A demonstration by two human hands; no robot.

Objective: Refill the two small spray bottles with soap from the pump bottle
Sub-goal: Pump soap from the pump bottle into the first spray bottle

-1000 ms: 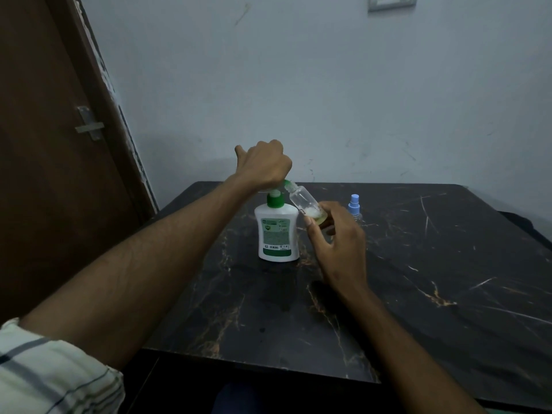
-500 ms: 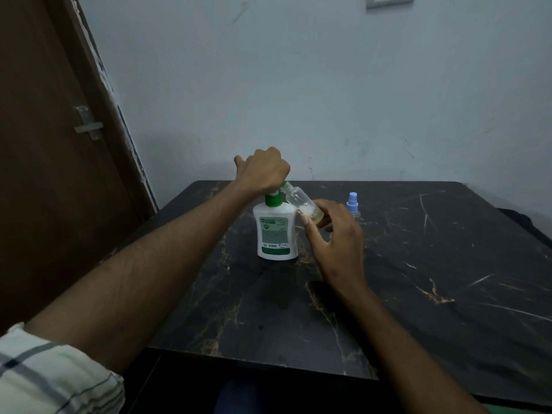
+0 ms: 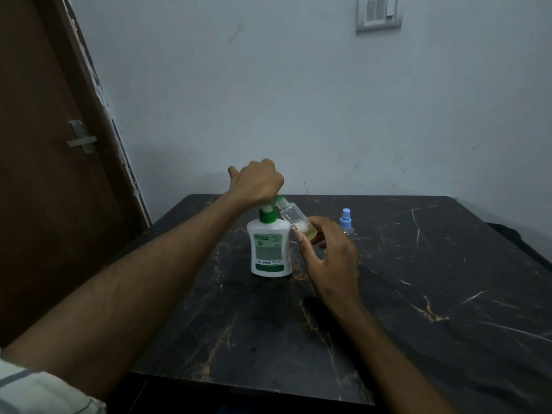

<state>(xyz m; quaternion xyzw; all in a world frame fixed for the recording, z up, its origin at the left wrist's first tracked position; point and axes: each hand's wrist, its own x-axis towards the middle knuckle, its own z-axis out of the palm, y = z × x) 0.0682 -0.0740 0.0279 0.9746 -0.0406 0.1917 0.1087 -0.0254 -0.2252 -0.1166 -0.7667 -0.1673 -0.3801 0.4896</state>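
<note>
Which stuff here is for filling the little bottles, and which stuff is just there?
For the job:
- pump bottle, pressed by the left hand
- clear spray bottle, tilted at the spout in the right hand
- blue-capped spray bottle, waiting on the table

Just there:
- door with its latch
- wall switch plate

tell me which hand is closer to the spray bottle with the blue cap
Right. The right hand sits just in front and left of the blue-capped spray bottle, holding the clear bottle. The left hand is farther away, atop the pump bottle.
</note>
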